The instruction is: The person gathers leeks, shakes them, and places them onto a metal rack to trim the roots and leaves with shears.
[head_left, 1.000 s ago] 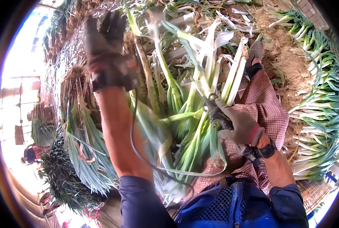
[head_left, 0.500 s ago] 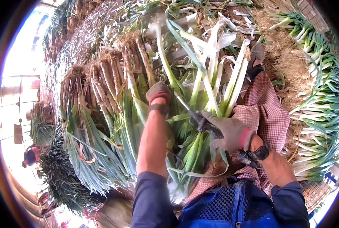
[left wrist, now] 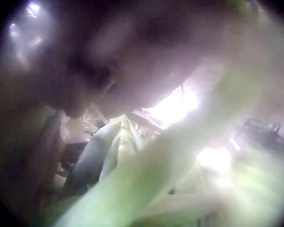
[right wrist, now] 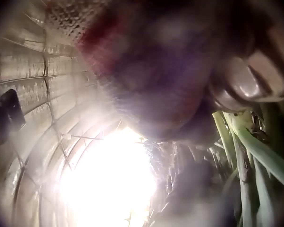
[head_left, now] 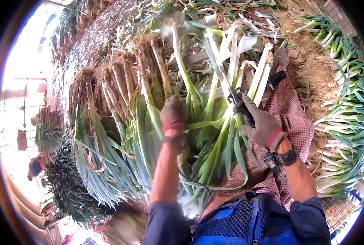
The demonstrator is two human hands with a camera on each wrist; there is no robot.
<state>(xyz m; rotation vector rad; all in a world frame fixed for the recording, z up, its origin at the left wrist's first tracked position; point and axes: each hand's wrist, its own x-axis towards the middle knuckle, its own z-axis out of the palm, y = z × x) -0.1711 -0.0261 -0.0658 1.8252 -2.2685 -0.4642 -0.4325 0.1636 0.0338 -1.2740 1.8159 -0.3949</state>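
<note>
In the head view my gloved left hand (head_left: 174, 112) has its fingers curled at the lower end of a brown-skinned leek (head_left: 160, 69), gripping among the green leaves. A blurred pale-green stalk (left wrist: 146, 184) crosses close in front of the left wrist camera. My gloved right hand (head_left: 263, 124) holds a black air blow gun (head_left: 243, 109), its thin nozzle angled up and away over several white leeks (head_left: 233, 61). Their green leaves (head_left: 214, 155) fan out between my two hands. In the right wrist view the glove fills much of the picture, with leek stalks (right wrist: 248, 156) beside it.
Rooted leeks (head_left: 116, 81) lie in a thick row at the left. Cleaned leeks (head_left: 341, 134) line the far right, beside a heap of pale roots (head_left: 308, 73). Stripped leaves (head_left: 255, 24) litter the back. A checked cloth (head_left: 286, 102) covers my leg.
My left hand has come back from over the rooted leeks at the far left and curled at the leaves. The blow gun swung left, then back right and upward.
</note>
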